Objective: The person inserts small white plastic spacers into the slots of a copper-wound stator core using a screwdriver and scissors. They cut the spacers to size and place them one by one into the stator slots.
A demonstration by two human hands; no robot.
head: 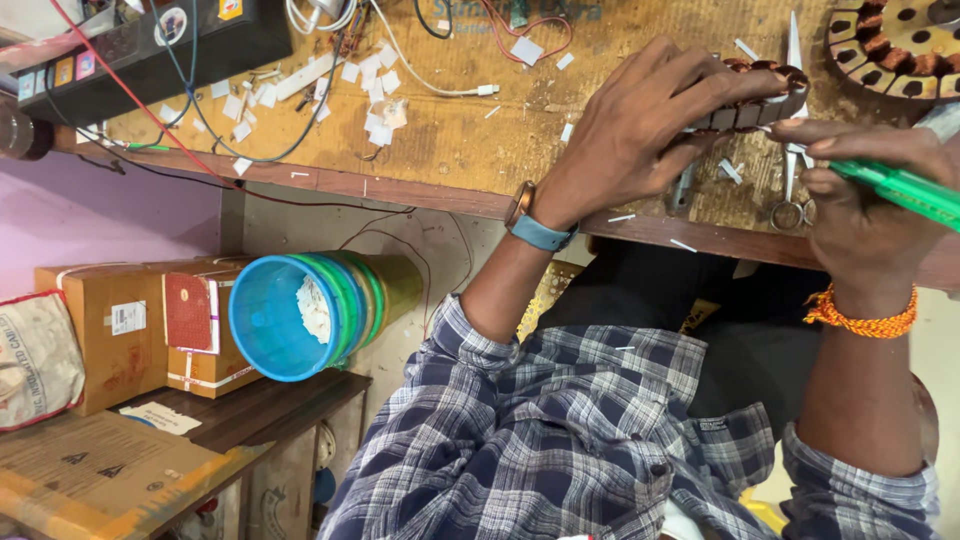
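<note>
Gripping 1 wound stator (755,95): left hand (640,130) | right hand (860,200) closed on 1 green tool (900,188)

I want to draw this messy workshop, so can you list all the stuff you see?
Round copper-wound motor ring: one, brown, on the bench, gripped by the left hand.
Second copper-wound ring: one, brown, top right corner.
Green plastic pen-like tool: one, in the right hand.
Metal scissors: one pair, silver, on the bench between the hands.
White paper scraps: many, scattered on the wooden workbench.
Stacked plastic buckets: several, blue and green, lying sideways below the bench.
Cardboard boxes: two, brown, at left.
Left hand: blue watch strap.
Right hand: orange thread band.
</note>
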